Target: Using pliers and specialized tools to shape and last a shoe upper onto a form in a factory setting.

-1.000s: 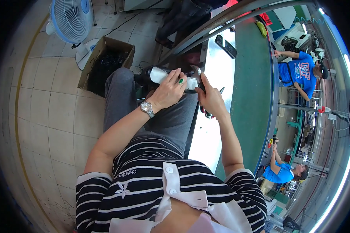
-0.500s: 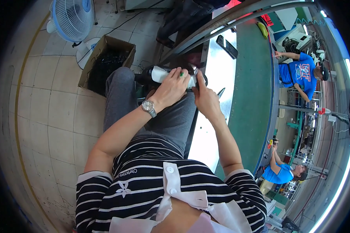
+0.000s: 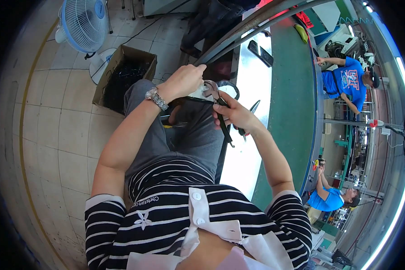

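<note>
My right hand is wrapped round the dark handles of a pair of pliers. Their metal jaws point up and to the left, over a black piece with a pale, shiny face above my lap. What exactly that piece is, I cannot tell. To the left of the jaws, my left hand is closed with fingertips pressed together, and anything in it is hidden. A second pointed tool with a dark blade lies on the bright metal bench surface, just right of my right hand.
An open cardboard box of black scraps stands on the floor by my left knee, near a white fan. A phone lies on the metal bench edge. Beyond runs a green belt, with two people in blue shirts across it.
My left hand has lifted up and left off the pale-faced piece, its fingers now drawn together. My right hand has turned and moved slightly down, bringing the pliers into plain sight.
</note>
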Action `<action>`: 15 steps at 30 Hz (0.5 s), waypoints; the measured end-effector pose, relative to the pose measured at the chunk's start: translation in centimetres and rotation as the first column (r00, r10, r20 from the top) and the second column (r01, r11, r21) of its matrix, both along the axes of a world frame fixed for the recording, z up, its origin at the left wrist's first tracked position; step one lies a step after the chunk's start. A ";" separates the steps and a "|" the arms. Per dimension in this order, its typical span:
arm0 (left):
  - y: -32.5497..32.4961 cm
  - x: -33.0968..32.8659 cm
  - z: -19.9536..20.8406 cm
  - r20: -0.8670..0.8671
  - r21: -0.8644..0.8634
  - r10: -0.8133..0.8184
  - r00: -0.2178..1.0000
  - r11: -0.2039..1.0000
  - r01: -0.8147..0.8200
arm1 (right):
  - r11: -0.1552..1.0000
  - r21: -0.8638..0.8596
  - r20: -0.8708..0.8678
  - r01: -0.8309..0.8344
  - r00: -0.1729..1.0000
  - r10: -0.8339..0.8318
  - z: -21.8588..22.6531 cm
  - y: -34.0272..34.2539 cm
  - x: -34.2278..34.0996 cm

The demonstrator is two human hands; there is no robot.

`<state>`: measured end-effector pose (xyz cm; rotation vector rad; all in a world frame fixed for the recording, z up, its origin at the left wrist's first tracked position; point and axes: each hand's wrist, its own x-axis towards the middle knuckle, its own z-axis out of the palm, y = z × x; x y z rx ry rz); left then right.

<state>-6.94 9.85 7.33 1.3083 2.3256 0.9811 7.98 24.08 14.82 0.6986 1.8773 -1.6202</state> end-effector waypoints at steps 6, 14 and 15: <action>-1.2 4.0 -2.1 -0.326 0.074 -0.039 0.945 0.995 0.066 | 0.919 0.359 -0.132 -0.163 0.966 0.223 -1.0 -0.6 1.9; -1.4 5.1 -3.2 -0.572 0.050 0.022 0.820 0.999 0.008 | 0.572 0.814 -0.180 -0.105 0.890 0.419 0.4 0.2 0.0; -1.3 5.3 -3.3 -0.636 0.026 0.029 0.771 1.000 -0.015 | 0.480 0.876 -0.246 0.052 0.903 0.352 -0.2 -0.4 -0.4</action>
